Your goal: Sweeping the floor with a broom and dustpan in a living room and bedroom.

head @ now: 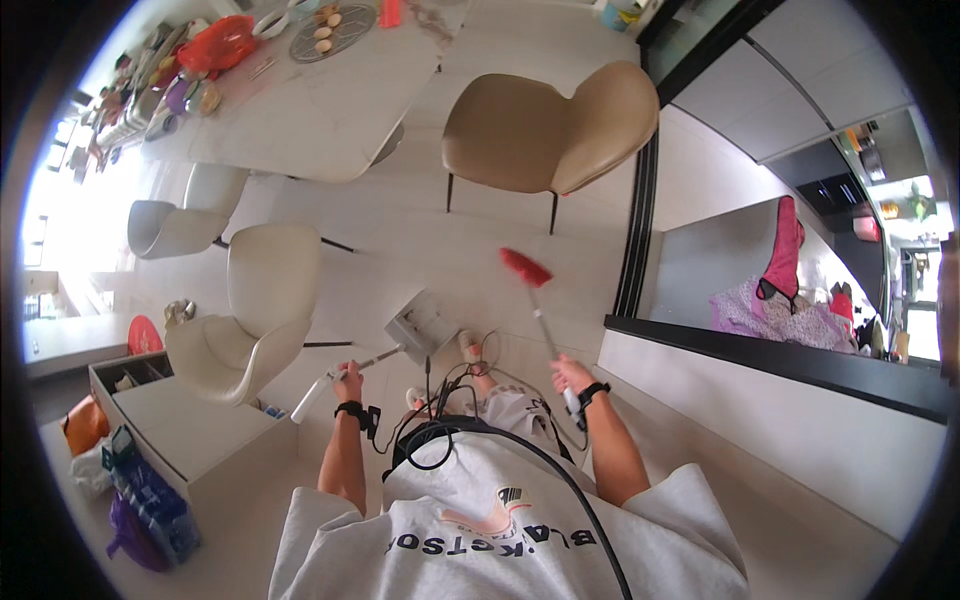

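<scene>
My left hand is closed around the white and grey handle of a long-handled dustpan, whose grey pan rests on the pale tiled floor in front of my feet. Bits of debris seem to lie in the pan, too small to name. In my right hand is the handle of a broom with red bristles. The broom head is to the right of the dustpan and apart from it, slightly blurred, at or just above the floor. Black cables hang at my waist.
A tan chair stands ahead, beside a black sliding-door track. White chairs are at the left near a marble-look table bearing eggs and bags. An open drawer juts out at lower left. A low wall runs along the right.
</scene>
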Available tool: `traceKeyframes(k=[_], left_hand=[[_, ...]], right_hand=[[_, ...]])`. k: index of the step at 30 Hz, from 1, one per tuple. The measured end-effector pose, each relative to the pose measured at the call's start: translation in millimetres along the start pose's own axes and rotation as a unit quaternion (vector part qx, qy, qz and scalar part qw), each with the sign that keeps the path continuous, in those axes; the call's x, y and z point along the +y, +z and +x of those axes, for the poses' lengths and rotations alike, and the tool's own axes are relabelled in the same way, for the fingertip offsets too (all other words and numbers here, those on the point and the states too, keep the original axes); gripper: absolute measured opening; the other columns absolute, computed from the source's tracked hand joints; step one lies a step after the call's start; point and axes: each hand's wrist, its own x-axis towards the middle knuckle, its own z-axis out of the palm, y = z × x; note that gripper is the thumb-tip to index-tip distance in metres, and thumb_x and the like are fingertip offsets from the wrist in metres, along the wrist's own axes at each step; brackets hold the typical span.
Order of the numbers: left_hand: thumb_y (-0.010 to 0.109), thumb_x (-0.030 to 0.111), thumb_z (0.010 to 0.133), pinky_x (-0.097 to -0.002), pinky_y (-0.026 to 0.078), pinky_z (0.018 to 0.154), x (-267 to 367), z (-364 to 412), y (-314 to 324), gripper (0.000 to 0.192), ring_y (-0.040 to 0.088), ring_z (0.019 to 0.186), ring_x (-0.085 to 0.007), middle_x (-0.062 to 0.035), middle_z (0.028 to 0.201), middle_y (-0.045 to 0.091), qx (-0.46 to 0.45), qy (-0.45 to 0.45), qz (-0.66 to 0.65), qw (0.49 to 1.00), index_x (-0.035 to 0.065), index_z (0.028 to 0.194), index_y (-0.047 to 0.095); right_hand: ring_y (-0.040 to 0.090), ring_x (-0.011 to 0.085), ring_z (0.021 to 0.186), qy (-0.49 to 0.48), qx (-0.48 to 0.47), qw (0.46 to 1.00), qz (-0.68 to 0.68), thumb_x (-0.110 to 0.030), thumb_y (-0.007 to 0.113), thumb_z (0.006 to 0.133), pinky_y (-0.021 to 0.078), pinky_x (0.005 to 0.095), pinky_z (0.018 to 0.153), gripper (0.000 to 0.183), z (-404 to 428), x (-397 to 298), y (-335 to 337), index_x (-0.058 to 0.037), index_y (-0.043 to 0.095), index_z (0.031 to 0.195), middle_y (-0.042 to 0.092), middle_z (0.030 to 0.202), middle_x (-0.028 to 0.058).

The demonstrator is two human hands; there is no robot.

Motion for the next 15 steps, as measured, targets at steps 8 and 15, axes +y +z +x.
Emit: traceKeyframes(k=[8,15], left_hand=[[0.066,0.023,0.079,-0.029,0.044,0.052,-33,78,-21,0.018,0.051,0.062,-0.0128,0.0003,0.073,0.053,-0.031,0.146,0.08,0.986,0.0094,0.088,0.06],[0.064,0.028,0.084,-0.0353,0.044,0.054,-6,48,16,0.029,0.05,0.053,-0.0158,-0.0074,0.065,0.059,0.016,0.086,0.095,0.992,-0.0011,0.081,0.061]], right_hand=[[0.033,0.0018,0.044,0.149,-0.26,0.95,0.091,-0.022,0.044,0.1,0.0299,0.0131,0.035,0.051,-75,25,27,-0.0249,0.022,0.146,0.032,0.06,-0.0068],[0.035,0.0022,0.043,0.099,-0.179,0.973,0.112,-0.03,0.044,0.1,0.0313,0.0142,0.032,0.039,-160,49,0,-0.0251,0.04,0.139,0.036,0.06,-0.0063]])
